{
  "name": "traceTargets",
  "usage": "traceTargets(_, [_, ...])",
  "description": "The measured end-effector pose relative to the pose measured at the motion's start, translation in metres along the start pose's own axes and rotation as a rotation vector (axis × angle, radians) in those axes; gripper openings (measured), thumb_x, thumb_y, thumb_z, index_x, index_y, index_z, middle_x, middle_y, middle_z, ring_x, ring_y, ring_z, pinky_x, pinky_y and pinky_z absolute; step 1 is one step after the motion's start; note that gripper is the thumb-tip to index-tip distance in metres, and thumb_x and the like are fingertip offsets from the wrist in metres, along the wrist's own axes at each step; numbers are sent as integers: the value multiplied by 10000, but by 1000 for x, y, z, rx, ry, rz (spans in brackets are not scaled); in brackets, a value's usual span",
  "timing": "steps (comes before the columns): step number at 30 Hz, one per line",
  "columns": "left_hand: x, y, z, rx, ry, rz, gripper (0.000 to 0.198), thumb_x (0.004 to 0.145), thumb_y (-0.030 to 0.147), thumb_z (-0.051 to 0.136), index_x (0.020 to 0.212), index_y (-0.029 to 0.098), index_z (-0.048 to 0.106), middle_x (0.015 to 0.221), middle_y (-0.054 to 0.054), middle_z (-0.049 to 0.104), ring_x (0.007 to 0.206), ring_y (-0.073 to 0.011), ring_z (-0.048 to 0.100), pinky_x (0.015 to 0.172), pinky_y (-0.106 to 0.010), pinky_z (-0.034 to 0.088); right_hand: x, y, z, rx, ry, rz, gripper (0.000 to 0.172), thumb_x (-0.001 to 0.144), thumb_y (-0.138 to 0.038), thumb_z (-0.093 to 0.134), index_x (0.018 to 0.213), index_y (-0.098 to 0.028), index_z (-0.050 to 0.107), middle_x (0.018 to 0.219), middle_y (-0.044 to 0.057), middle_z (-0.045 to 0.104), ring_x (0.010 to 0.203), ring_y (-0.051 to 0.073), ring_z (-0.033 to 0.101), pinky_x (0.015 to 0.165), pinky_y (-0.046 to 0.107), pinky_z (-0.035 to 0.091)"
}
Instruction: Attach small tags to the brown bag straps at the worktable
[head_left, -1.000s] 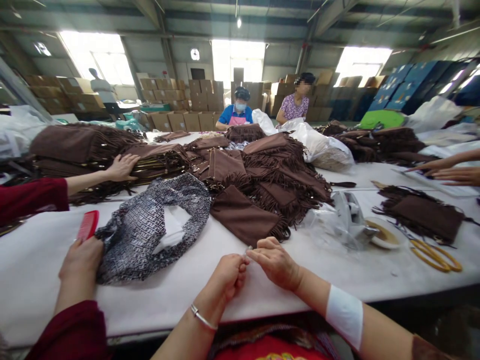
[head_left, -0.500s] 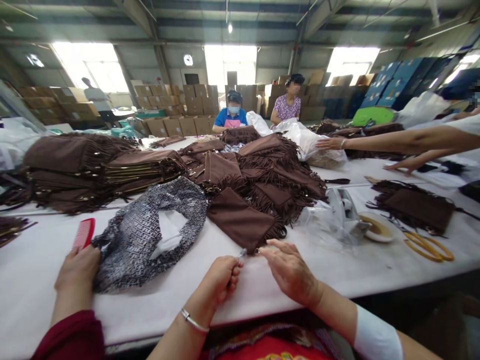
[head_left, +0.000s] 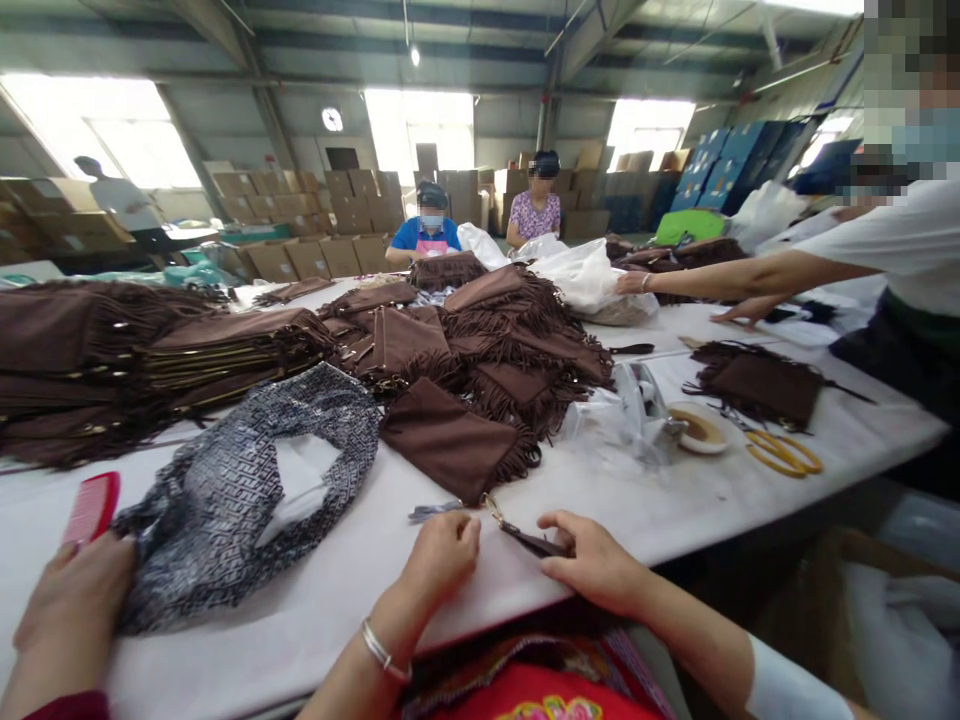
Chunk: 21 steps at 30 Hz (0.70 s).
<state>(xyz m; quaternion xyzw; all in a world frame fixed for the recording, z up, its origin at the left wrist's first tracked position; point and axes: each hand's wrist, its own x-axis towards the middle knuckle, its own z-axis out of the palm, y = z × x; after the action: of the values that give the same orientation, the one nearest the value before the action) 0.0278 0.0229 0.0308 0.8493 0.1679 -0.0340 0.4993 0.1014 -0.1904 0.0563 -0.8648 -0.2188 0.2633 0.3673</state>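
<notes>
A brown fringed pouch (head_left: 450, 440) lies on the white table in front of me, its lower corner toward my hands. From that corner a gold clasp joins a dark brown wrist strap (head_left: 529, 541). My right hand (head_left: 596, 565) pinches the strap's near end between thumb and fingers. Close by the clasp, my left hand (head_left: 441, 560) is closed with a bracelet at its wrist; what its fingers hold, if anything, is hidden. Just beyond its knuckles is a small bundle of grey strips (head_left: 435, 512).
A neighbour's hand (head_left: 79, 590) at left holds a red comb (head_left: 91, 508) beside a patterned scarf (head_left: 247, 500). Brown pouches (head_left: 517, 330) are heaped ahead. Yellow-handled scissors (head_left: 784, 452), a tape roll (head_left: 701, 428) and another person's arm (head_left: 742, 270) are at right.
My right hand has gone from spread fingers near the clasp to gripping the strap, now drawn out to the right. The view has swung right; the neighbour's comb appears farther left.
</notes>
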Motion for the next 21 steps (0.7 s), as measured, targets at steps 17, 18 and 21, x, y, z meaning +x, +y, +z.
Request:
traceTargets(17, [-7, -4, 4, -426, 19, -86, 371, 899, 423, 503, 624, 186, 578, 600, -63, 592, 533, -185, 573, 529, -296, 437, 100, -34, 50, 177, -80, -303, 615, 834, -547, 552, 1280, -131, 628, 1124, 134, 723, 1047, 277, 666, 906, 420, 532])
traceTargets(18, [-7, -6, -1, -299, 76, -8, 375, 902, 388, 500, 587, 196, 564, 589, -67, 595, 549, -188, 574, 553, -297, 431, 111, -37, 53, 128, -47, -330, 607, 844, -541, 540, 1286, -135, 632, 1180, 139, 709, 1107, 289, 649, 948, 438, 519])
traceTargets(21, [-10, -12, -33, 4, 275, 180, 318, 908, 290, 486, 630, 201, 611, 670, -76, 654, 645, -196, 605, 643, -297, 432, 135, -45, 56, 33, 12, -416, 675, 856, -512, 546, 1416, -136, 519, 1330, 148, 637, 1217, 300, 601, 1032, 471, 474])
